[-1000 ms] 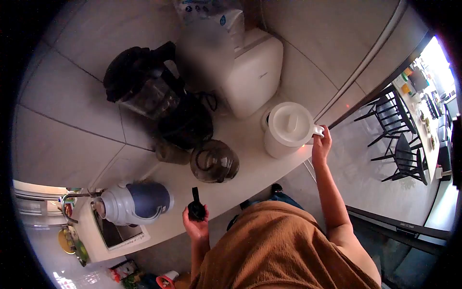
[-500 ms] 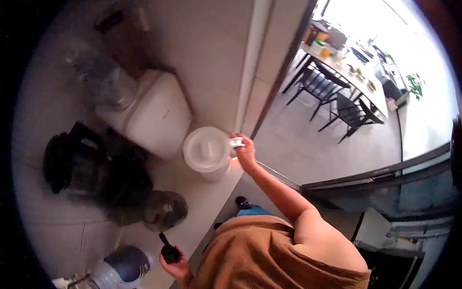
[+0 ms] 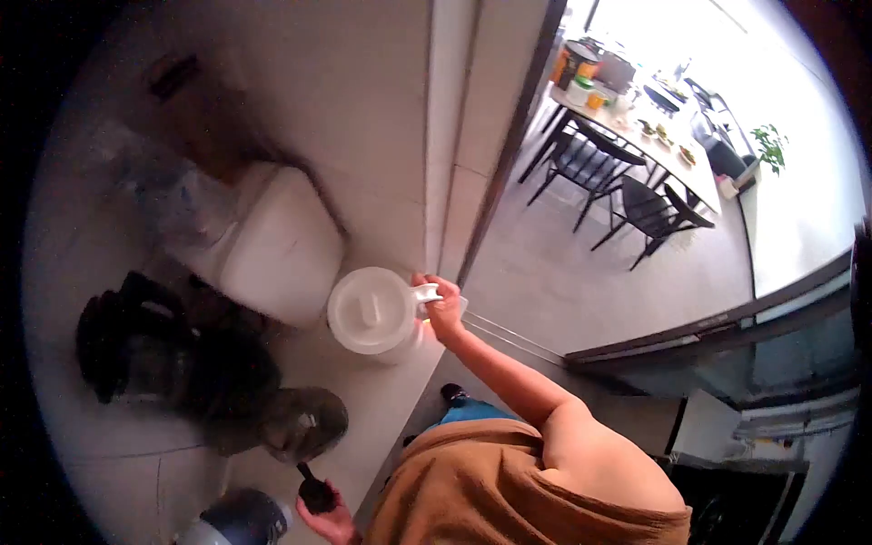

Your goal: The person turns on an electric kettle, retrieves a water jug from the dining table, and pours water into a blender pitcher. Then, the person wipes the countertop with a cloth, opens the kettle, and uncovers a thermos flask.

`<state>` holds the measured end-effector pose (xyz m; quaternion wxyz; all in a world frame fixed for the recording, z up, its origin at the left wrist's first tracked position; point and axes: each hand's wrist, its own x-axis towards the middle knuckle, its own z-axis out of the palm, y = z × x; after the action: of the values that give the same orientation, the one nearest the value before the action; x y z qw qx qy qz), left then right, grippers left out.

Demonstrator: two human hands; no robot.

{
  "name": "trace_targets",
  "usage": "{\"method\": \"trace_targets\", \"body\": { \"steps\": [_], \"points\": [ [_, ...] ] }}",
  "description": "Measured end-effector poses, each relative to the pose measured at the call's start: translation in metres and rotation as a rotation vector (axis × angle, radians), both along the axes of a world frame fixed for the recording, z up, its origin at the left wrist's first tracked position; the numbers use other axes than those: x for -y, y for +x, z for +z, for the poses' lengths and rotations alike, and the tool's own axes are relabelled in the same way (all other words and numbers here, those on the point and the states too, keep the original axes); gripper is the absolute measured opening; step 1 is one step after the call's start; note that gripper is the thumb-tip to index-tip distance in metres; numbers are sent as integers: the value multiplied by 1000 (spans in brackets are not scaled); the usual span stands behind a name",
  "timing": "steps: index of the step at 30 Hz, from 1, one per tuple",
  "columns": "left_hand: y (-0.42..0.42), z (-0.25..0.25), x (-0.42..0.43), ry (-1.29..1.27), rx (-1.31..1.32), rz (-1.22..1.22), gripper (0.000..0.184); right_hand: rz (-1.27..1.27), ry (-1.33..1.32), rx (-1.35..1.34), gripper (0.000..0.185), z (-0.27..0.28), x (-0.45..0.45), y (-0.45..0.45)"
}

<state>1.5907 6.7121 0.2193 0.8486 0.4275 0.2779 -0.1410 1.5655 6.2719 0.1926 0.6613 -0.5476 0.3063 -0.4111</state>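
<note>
A white lidded pitcher (image 3: pixel 371 312), seen from above, is at the counter's edge. The fingers of my right hand (image 3: pixel 443 307) are wrapped round its white handle. At the lower left, my left hand (image 3: pixel 332 524) is closed around a black handle-like piece (image 3: pixel 316 493), whose narrow end reaches the edge of a round glass pot (image 3: pixel 307 425). Whether the black piece is joined to the glass pot I cannot tell. Dark shadow blurs the pot's inside.
Left of the pot is a black appliance (image 3: pixel 136 341). A white bin-like container (image 3: pixel 286 250) stands behind the pitcher, a plastic bag (image 3: pixel 186 204) beside it. A large water bottle (image 3: pixel 238 522) is at lower left. Past the doorway are black chairs (image 3: pixel 590 168) and a table (image 3: pixel 627 130).
The whole view has shifted, so the pitcher and my right hand appear lower and slightly left. Both hands keep their holds.
</note>
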Motion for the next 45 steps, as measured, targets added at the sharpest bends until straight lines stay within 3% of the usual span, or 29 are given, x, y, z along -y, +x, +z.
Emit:
{"method": "trace_targets", "body": {
  "steps": [2,4,6,8,11,16,24,26,31,32,35,37,45],
  "points": [
    [2,-17,-15,-31,-104,11,34,-88,50,-83,15,23,-7,1],
    [-5,-2,-11,-31,-98,-21,34,-110,-61,47,23,-15,2,4],
    [-9,5,-3,-66,-76,25,42,-75,-25,125,21,4,-3,3],
    [-11,4,-2,-35,-92,144,43,-87,13,64,23,5,-2,2],
    [-18,8,1,-10,-78,50,40,-93,36,24,27,3,0,3],
    [-21,4,2,-36,-97,127,38,-37,7,33,31,11,-1,-1],
    [-25,5,4,-8,-97,193,36,-71,29,119,27,2,-2,-1],
    [-27,3,-5,-50,-25,-27,33,-51,46,8,25,0,4,-4],
    [-35,17,10,11,-41,138,32,-13,-49,183,22,-11,6,-1],
    [-36,16,10,12,-39,166,32,-17,-28,116,21,-9,7,-2],
    [-41,11,2,-4,-11,80,32,53,13,236,20,-6,7,-1],
    [-44,5,-1,4,-18,98,32,-33,33,61,36,-3,7,-1],
    [-46,7,-1,5,17,67,31,-10,49,122,22,5,3,-1]
  ]
}}
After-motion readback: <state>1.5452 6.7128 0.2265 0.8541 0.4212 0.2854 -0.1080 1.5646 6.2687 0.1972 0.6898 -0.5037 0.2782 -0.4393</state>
